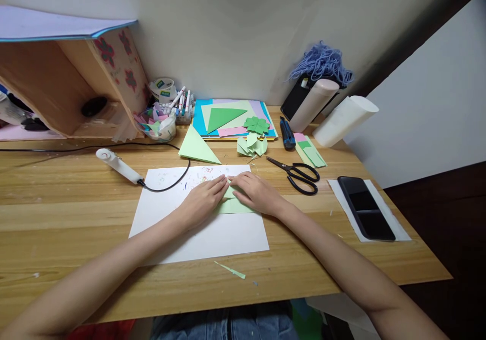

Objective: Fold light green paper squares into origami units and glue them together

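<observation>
A folded piece of light green paper [237,207] lies on a white sheet [170,233] under both my hands. My left hand [207,198] presses on its left side, with the fingers close together and the thumb hidden. From the right, my right hand [256,190] grips the paper's upper part with bent fingers. The fingertips of both hands almost meet at the top of the fold, covering part of it. Black-handled scissors [299,174] rest to the right of my right hand. A light green paper triangle [198,146] stands beyond my left hand.
A white glue gun [118,165] with a black cord lies at left. Behind are stacked coloured papers [201,113], a green paper clover [257,125], and a blue cutter [287,134]. A phone [364,208] lies at right, a paper scrap [231,270] in front.
</observation>
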`<state>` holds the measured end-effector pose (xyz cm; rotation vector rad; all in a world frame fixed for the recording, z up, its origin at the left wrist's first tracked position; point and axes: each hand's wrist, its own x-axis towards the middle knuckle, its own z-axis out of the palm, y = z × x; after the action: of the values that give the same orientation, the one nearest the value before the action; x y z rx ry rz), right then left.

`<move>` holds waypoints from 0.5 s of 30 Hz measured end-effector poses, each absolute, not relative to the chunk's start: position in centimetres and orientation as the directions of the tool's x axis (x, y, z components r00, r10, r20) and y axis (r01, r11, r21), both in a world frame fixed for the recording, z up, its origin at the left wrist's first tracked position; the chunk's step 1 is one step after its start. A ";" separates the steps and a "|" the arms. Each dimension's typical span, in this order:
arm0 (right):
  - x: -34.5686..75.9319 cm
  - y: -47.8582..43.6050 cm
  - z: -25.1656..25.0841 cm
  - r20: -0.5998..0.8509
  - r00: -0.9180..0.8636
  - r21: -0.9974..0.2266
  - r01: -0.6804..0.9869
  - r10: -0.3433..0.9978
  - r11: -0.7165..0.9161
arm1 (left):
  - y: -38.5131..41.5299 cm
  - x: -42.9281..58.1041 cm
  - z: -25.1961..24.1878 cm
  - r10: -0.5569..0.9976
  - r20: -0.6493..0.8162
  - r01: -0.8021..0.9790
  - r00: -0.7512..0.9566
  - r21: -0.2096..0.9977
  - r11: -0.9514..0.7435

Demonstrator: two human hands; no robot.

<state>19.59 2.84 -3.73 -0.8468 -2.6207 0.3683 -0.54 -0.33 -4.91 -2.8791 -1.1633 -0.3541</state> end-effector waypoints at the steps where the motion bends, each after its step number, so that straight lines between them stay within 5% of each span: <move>1: 19.5 2.8 -3.8 0.258 -0.749 -0.354 0.515 0.611 0.781 | -0.6 -0.3 -4.9 0.696 0.205 0.700 0.689 0.063 -0.711; 15: 19.4 2.7 -4.2 0.276 -0.738 -0.342 0.524 0.616 0.780 | -5.8 2.7 -5.4 0.851 0.156 0.865 0.502 -0.096 -0.492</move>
<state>19.36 2.75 -4.24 -0.8665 -2.5979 0.3425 2.73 -5.80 -5.41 -2.5785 -1.4864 -0.1310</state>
